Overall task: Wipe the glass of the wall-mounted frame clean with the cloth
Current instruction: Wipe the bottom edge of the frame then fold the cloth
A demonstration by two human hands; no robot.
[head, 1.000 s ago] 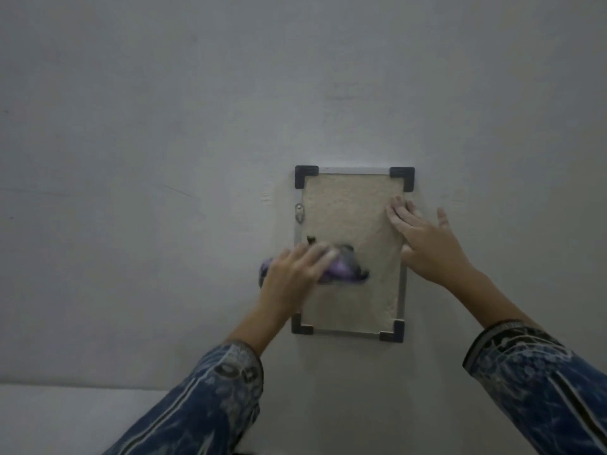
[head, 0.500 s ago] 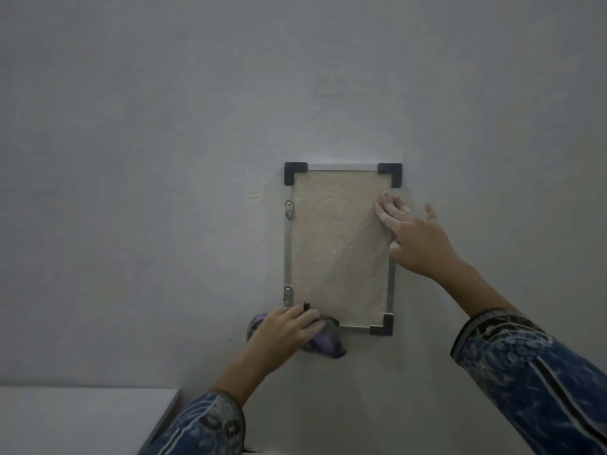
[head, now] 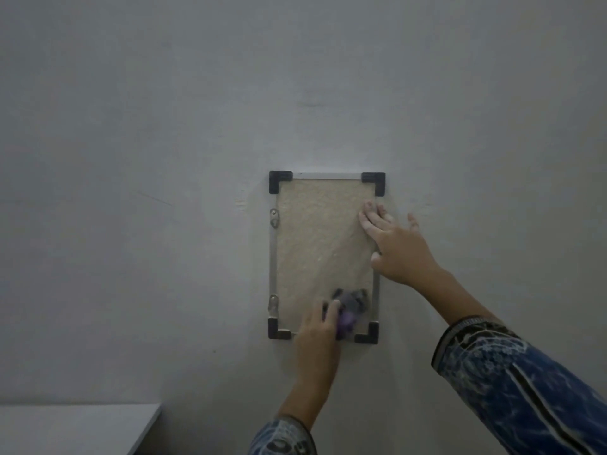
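Observation:
A small upright frame (head: 325,244) hangs on the grey wall, with a beige textured sheet behind its glass, a thin metal rim and black corner caps. My left hand (head: 317,326) presses a purple and grey cloth (head: 349,308) against the lower right part of the glass, near the bottom rim. My right hand (head: 395,246) lies flat with fingers spread on the frame's right edge, bracing it; it covers part of that rim.
Two metal mounting clips (head: 273,220) sit on the frame's left rim. A pale flat surface (head: 72,428) juts in at the bottom left corner. Bare wall (head: 164,126) surrounds the frame.
My left hand with the cloth went from the middle of the glass down past the bottom left corner, then right and up onto the lower right glass. The right hand stayed on the right edge.

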